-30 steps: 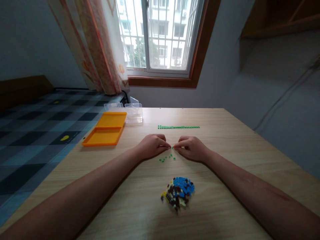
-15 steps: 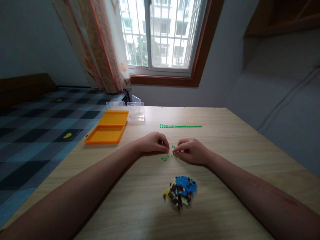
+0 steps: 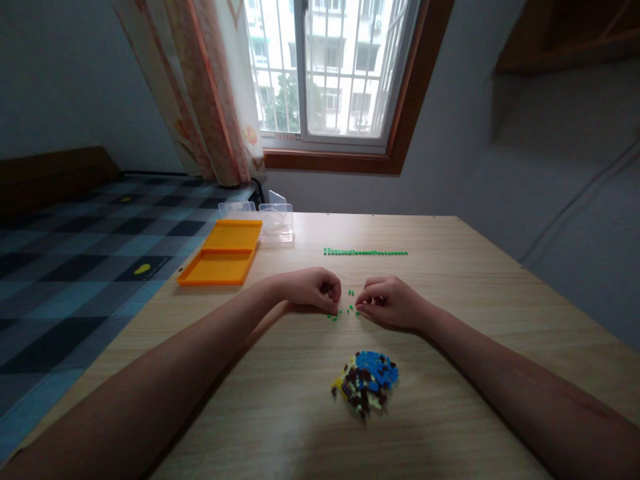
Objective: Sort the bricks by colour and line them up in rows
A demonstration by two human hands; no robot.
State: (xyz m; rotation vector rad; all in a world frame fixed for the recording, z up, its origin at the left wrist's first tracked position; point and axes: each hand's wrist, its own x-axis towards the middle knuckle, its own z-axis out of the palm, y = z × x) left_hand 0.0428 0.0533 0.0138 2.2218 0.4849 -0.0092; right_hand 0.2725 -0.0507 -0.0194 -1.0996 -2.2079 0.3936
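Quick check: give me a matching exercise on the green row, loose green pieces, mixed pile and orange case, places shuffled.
1. orange case
2. green row
3. loose green pieces
4. mixed pile

A. by the left hand and right hand
B. left side of the table
C. nearest the camera
D. straight ahead, beyond both hands

Pairs: 1-B, 2-D, 3-A, 4-C

left hand (image 3: pixel 313 288): bare | right hand (image 3: pixel 393 303): bare | left forearm (image 3: pixel 200 360): bare | right forearm (image 3: pixel 500 363): bare, faint mark (image 3: pixel 595 405)
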